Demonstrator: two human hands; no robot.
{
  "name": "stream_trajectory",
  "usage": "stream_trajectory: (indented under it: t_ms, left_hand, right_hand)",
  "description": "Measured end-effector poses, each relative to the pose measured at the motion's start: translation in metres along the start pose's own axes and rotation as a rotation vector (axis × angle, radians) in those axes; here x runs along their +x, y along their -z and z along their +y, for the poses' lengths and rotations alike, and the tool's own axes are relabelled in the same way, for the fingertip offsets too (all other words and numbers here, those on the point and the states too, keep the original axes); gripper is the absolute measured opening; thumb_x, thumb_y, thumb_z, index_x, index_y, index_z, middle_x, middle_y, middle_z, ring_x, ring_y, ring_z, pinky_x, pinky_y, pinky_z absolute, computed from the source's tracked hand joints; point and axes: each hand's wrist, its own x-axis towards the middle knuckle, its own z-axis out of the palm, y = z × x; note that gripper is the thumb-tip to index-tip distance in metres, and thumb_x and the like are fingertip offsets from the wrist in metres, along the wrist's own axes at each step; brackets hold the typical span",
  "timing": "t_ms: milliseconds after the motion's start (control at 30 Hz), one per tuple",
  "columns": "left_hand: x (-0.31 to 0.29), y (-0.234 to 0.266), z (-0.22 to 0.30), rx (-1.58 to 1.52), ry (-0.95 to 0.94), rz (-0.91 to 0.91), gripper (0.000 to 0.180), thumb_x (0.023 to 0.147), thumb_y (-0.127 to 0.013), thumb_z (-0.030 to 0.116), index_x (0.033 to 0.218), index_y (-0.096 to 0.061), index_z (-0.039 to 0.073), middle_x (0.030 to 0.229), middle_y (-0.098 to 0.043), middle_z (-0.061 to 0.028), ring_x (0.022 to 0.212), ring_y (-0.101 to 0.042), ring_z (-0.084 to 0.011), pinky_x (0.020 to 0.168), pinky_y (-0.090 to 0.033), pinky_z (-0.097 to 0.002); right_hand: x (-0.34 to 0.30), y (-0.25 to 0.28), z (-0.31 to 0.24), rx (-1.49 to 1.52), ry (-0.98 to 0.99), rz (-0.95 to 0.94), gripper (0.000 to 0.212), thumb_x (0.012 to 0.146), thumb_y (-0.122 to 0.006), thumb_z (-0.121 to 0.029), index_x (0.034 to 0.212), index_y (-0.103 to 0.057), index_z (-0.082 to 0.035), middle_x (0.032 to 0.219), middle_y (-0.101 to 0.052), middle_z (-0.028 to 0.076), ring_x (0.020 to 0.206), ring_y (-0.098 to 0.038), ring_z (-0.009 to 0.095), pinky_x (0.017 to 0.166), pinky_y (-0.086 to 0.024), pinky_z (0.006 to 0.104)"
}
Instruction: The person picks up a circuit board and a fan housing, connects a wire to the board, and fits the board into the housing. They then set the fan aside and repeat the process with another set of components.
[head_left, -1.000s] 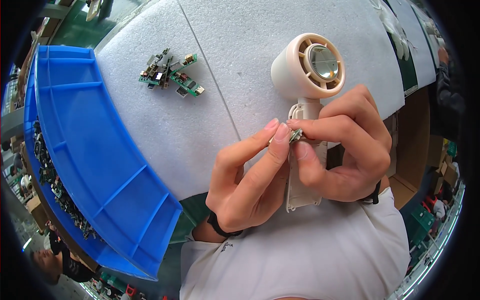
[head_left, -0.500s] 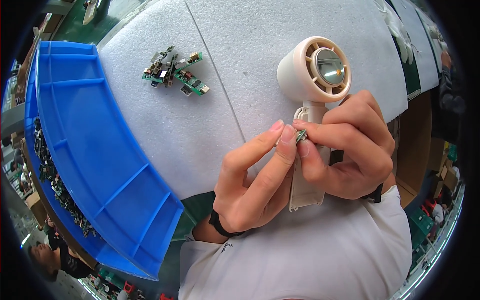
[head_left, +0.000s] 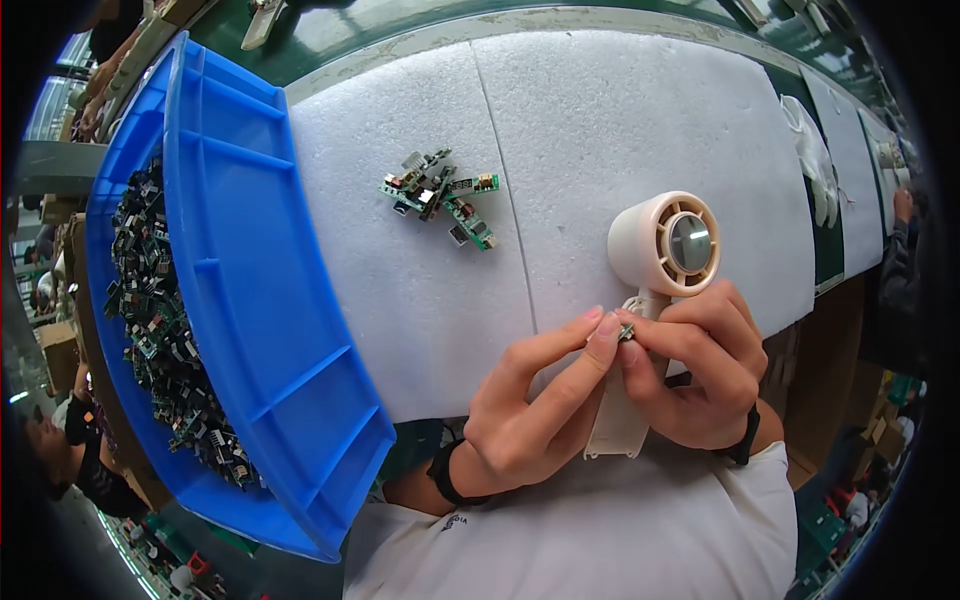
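Both of my hands meet over the handle of a cream handheld fan. Between the fingertips of my left hand and my right hand is a small green circuit board, mostly covered by the fingers. Each hand pinches it with thumb and forefinger. The fan lies with its round, grilled head pointing away from me. Its pale handle casing runs beneath my hands toward my body. Farther left, a small pile of green circuit boards rests on the white foam sheet.
To the left stands a blue plastic bin holding a heap of many circuit boards. A white glove lies at the table's right side. A cardboard box is below the right edge. Other people are at the sides.
The view has shifted, so the table, fan and hands appear lower and more of the bin's contents shows. Both hands keep pinching the small board over the fan handle.
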Motion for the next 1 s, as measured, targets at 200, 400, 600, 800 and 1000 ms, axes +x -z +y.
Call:
stream_trajectory:
  t_ms: [200, 400, 600, 800, 1000]
  left_hand:
    - [0.009, 0.004, -0.003, -0.294, 0.262, -0.013, 0.038, 0.079, -0.07, -0.017, 0.114, -0.071, -0.002, 0.11, -0.07, -0.0181, 0.093, -0.072, -0.0255, 0.078, -0.06, -0.0298]
    - [0.008, 0.012, -0.004, -0.451, 0.357, -0.066, 0.032, 0.089, -0.06, -0.019, 0.119, -0.065, -0.008, 0.119, -0.064, -0.0218, 0.108, -0.067, -0.0239, 0.092, -0.056, -0.0315]
    - [0.006, 0.016, -0.005, -0.488, 0.374, -0.073, 0.033, 0.088, -0.062, -0.018, 0.118, -0.067, -0.006, 0.118, -0.065, -0.0214, 0.108, -0.067, -0.0247, 0.091, -0.056, -0.0309]
    - [0.018, 0.029, -0.003, -0.112, 0.206, -0.13, 0.036, 0.082, -0.071, -0.012, 0.115, -0.07, 0.0, 0.118, -0.066, -0.0198, 0.106, -0.069, -0.0297, 0.087, -0.056, -0.0321]
    - [0.026, 0.032, -0.013, 0.395, 0.133, 0.004, 0.035, 0.081, -0.078, 0.006, 0.115, -0.071, 0.007, 0.119, -0.061, -0.0156, 0.107, -0.06, -0.0335, 0.094, -0.05, -0.0434]
  right_hand:
    - [0.012, 0.015, 0.003, 0.002, 0.008, -0.113, 0.023, 0.072, -0.082, -0.004, 0.094, -0.076, -0.004, 0.072, -0.058, 0.003, 0.062, -0.056, 0.018, 0.053, -0.046, 0.0294]
    - [0.019, 0.022, 0.003, -0.047, -0.038, -0.202, 0.022, 0.076, -0.081, -0.003, 0.098, -0.078, -0.008, 0.072, -0.063, 0.003, 0.059, -0.061, 0.016, 0.051, -0.046, 0.0274]
    - [0.023, 0.023, 0.004, -0.066, 0.004, -0.225, 0.024, 0.076, -0.083, -0.006, 0.099, -0.078, -0.008, 0.073, -0.064, 0.004, 0.058, -0.061, 0.015, 0.049, -0.045, 0.0265]
    - [0.04, 0.044, 0.02, -0.065, 0.06, -0.271, 0.039, 0.075, -0.085, -0.008, 0.113, -0.074, -0.012, 0.102, -0.068, 0.009, 0.08, -0.067, 0.017, 0.058, -0.049, 0.027]
    - [0.076, 0.046, 0.035, -0.019, 0.129, -0.515, 0.059, 0.07, -0.088, -0.007, 0.126, -0.069, -0.016, 0.117, -0.066, 0.01, 0.098, -0.067, 0.023, 0.077, -0.055, 0.0293]
